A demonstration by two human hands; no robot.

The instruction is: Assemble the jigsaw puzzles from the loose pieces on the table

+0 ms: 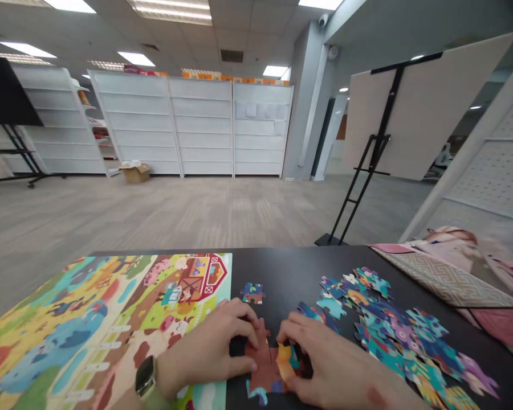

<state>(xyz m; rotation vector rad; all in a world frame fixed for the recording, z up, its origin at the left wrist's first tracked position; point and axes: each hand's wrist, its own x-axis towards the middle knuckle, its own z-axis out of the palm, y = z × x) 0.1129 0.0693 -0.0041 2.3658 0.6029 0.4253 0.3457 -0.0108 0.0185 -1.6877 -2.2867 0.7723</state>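
Note:
Small joined puzzle pieces [261,364], mostly brown with blue-teal bits at the lower edge, lie on the black table in front of me. My left hand [224,341], with a watch [145,376] on the wrist, has its curled fingers and thumb on the left side of this section. At its right side, my right hand [316,356] pinches a yellow-orange and teal puzzle piece [285,360] between thumb and fingers, against the brown part. Whether that piece is fully locked in, I cannot tell. Just beyond the left hand lies a loose blue and brown piece [253,292].
Several loose puzzle pieces [393,324] spread over the right of the black table [277,273]. A colourful farm-and-animal picture sheet [123,307] covers the left. A pink patterned cloth bag [465,273] lies at the right edge. Beyond stand an easel board [410,108] and white shelves [200,125].

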